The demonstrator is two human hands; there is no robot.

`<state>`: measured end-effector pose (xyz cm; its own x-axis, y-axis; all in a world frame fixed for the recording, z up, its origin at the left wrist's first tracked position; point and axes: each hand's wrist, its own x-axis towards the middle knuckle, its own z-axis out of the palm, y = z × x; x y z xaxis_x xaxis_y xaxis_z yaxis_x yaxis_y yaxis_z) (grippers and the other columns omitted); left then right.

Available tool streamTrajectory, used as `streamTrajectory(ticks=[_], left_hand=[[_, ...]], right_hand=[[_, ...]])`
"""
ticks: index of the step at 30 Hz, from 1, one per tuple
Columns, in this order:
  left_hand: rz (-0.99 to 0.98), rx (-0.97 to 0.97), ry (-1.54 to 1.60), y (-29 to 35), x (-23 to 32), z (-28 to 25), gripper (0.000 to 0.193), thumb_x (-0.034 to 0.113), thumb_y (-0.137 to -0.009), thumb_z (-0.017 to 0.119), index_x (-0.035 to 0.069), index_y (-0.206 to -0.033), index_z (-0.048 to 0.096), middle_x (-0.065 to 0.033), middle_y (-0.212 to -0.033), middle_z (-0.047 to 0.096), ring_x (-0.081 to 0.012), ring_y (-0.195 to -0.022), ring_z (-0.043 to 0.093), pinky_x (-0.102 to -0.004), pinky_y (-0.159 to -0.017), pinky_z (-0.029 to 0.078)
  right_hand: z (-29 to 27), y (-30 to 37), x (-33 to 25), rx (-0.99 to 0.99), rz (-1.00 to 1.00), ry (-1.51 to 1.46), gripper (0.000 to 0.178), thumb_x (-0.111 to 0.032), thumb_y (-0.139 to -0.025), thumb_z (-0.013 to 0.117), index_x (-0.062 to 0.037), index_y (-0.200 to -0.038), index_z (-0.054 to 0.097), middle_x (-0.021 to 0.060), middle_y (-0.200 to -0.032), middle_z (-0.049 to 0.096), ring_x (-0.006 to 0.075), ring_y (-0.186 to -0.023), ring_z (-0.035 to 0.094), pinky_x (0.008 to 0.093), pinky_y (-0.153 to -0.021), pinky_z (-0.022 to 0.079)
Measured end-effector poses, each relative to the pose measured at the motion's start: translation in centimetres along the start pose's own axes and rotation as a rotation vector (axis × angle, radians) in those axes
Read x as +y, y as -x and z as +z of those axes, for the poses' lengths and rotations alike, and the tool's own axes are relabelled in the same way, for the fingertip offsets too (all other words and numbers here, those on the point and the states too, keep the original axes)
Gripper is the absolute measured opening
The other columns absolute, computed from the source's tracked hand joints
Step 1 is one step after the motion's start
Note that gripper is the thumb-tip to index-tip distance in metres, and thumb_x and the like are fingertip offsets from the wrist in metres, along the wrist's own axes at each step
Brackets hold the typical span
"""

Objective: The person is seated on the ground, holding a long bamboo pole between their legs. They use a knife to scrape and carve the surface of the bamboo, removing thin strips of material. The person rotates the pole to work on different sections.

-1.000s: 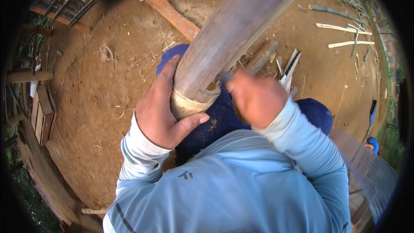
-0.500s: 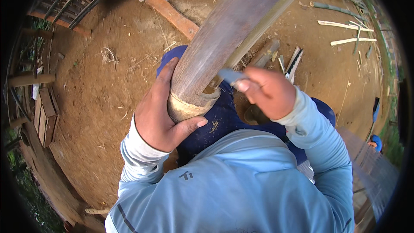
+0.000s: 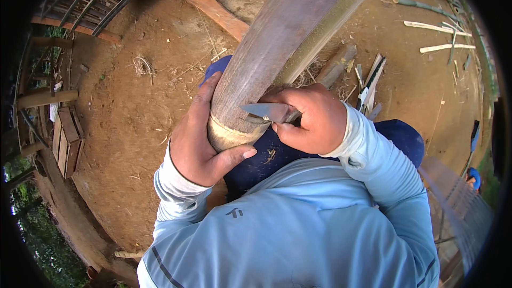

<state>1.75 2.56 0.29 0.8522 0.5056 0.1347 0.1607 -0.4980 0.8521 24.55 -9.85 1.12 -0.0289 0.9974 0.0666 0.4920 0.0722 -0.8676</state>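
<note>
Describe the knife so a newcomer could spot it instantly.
Find the thick bamboo pole slanting down from the picture's top edge. Near its lower end, the right hand grips the knife. Its smooth grey, pointed blade stands out from the brown bamboo pole behind it.

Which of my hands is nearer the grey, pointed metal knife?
Right. Your right hand grips the knife; your left hand, mostly left of it, holds the thick brown bamboo pole.

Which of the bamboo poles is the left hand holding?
The thick grey-brown pole, slanting from the picture's top edge to the left hand, with the knife blade at its lower end. The thinner green poles lie apart, at upper right.
</note>
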Motion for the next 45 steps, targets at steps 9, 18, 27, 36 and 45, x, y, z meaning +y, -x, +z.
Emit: streamTrajectory(ticks=[9,18,27,36,45], left_hand=[[0.003,-0.027,0.064,0.1,-0.6,0.0,0.116,0.044,-0.075,0.09,-0.012,-0.153,0.024,-0.032,-0.145,0.05,-0.0406,-0.134,0.056,-0.0429,-0.11,0.045],[0.001,-0.036,0.068,-0.1,-0.1,-0.1,0.114,0.042,-0.077,0.089,-0.012,-0.153,0.023,-0.0317,-0.144,0.051,-0.0391,-0.135,0.055,-0.042,-0.111,0.043],[-0.021,-0.052,0.151,-0.3,-0.2,-0.2,0.114,0.041,-0.077,0.088,-0.013,-0.153,0.023,-0.0295,-0.142,0.053,-0.0364,-0.135,0.055,-0.0407,-0.112,0.041],[-0.014,-0.041,0.134,-0.2,-0.2,-0.1,0.113,0.042,-0.077,0.088,-0.013,-0.153,0.024,-0.0293,-0.14,0.054,-0.0366,-0.133,0.056,-0.0405,-0.111,0.042],[-0.016,-0.051,0.121,-0.3,-0.2,-0.3,0.114,0.045,-0.077,0.088,-0.012,-0.153,0.025,-0.0292,-0.139,0.055,-0.0375,-0.13,0.058,-0.0407,-0.109,0.044]], right_hand=[[0.0,0.8,2.1,0.184,-0.116,-0.004,0.017,-0.012,-0.088,0.074,-0.0026,-0.102,0.071,0.013,-0.085,0.073,0.0295,-0.08,0.074,0.0367,-0.07,0.057],[-0.3,0.4,1.4,0.129,-0.096,-0.086,0.021,-0.01,-0.087,0.075,-0.0024,-0.107,0.072,0.013,-0.084,0.071,0.0278,-0.078,0.073,0.0357,-0.071,0.055],[0.2,1.1,2.9,0.153,-0.208,0.002,0.015,-0.015,-0.091,0.072,-0.0076,-0.104,0.073,0.0125,-0.091,0.074,0.0318,-0.084,0.072,0.0392,-0.074,0.057],[1.1,2.3,1.9,0.226,0.072,-0.148,0.016,-0.02,-0.095,0.073,-0.0039,-0.095,0.07,0.0086,-0.077,0.069,0.0191,-0.071,0.069,0.0338,-0.069,0.053],[2.3,2.6,2.9,0.115,0.275,-0.715,0.022,-0.023,-0.099,0.069,-0.0024,-0.093,0.067,0.0031,-0.081,0.067,0.0095,-0.066,0.059,0.0262,-0.062,0.05]])
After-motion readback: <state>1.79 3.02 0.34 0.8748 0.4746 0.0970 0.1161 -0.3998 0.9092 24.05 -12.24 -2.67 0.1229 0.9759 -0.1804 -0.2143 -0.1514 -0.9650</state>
